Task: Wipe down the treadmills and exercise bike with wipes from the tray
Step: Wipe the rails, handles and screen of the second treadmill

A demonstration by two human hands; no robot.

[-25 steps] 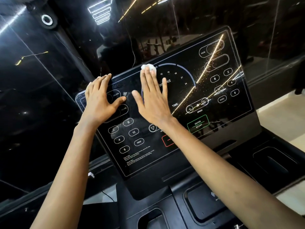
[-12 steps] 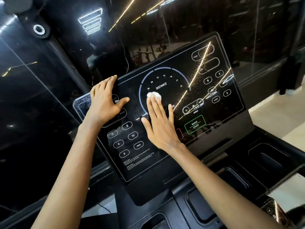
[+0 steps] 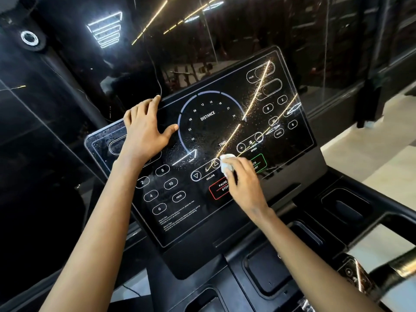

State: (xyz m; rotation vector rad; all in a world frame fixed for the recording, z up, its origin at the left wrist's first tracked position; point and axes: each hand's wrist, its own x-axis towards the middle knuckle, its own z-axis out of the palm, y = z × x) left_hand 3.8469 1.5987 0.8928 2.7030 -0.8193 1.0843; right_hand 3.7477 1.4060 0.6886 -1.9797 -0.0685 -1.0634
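We're in a gym.
Treadmill console [image 3: 225,124] marked DISTANCE, TIME, SPEED and INCLINE up front, racks and bars [image 3: 190,74] mirrored in the glass wall [image 3: 258,30] behind.

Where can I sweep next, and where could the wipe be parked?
Free to sweep: the DISTANCE dial between the left hand and right hand, and the console right of the SPEED buttons. Parking: the recessed tray below it. Crowded: top-left under the left hand; the right hand grips the wipe by PAUSE/STOP.

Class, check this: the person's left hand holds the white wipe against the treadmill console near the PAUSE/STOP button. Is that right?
No: the right hand holds the white wipe against the treadmill console near the PAUSE/STOP button; head view.
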